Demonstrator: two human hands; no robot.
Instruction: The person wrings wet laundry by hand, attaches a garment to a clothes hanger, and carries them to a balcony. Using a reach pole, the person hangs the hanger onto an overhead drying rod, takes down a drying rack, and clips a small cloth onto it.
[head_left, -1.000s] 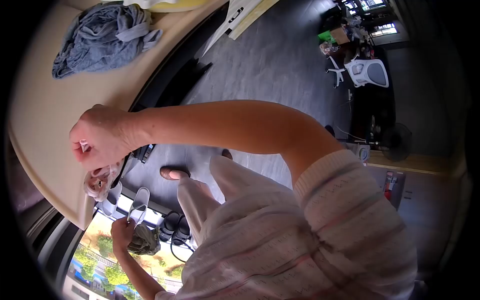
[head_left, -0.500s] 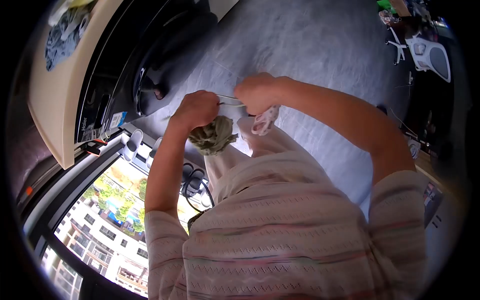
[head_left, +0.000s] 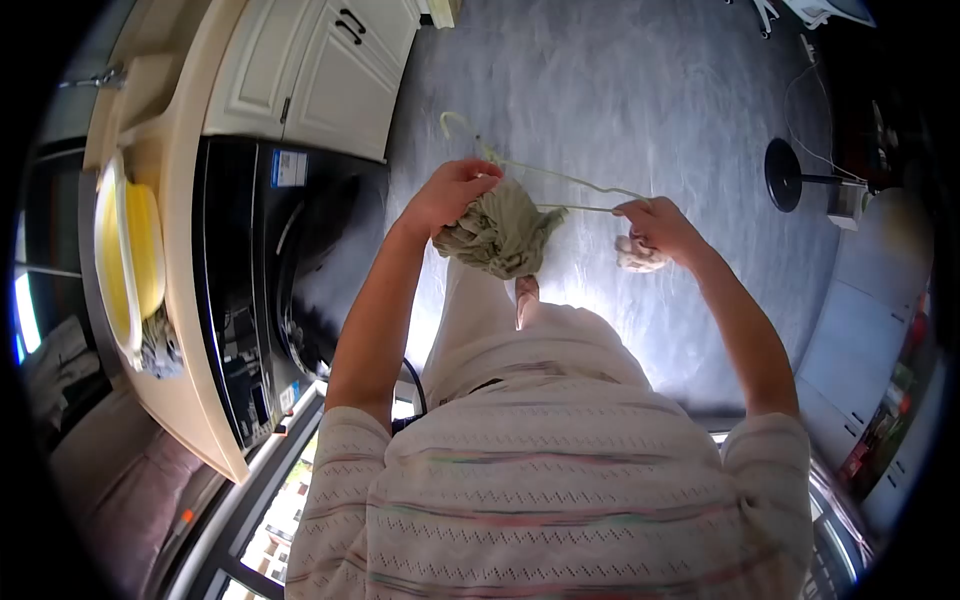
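Observation:
A pale green wire hanger [head_left: 570, 180] stretches between my two hands above the floor, its hook toward the upper left. My left hand [head_left: 455, 195] is closed at the hanger's left part, with a bunched olive-green cloth [head_left: 500, 232] hanging against its fingers. At the hanger's right end, my right hand [head_left: 660, 225] is closed round the wire. Below those fingers hangs a small crumpled whitish-pink cloth [head_left: 640, 255]. The olive cloth partly hides the hanger and my left fingertips.
A black washing machine [head_left: 235, 300] stands at the left under a beige counter [head_left: 180, 400], which bears a yellow basin [head_left: 145, 245]. White cabinets [head_left: 345, 75] are at the upper left. A black round base [head_left: 782, 175] stands at the right.
The view has turned. Both hands have come together in front of me and then moved apart, with the hanger now between them. The olive cloth has come up with my left hand.

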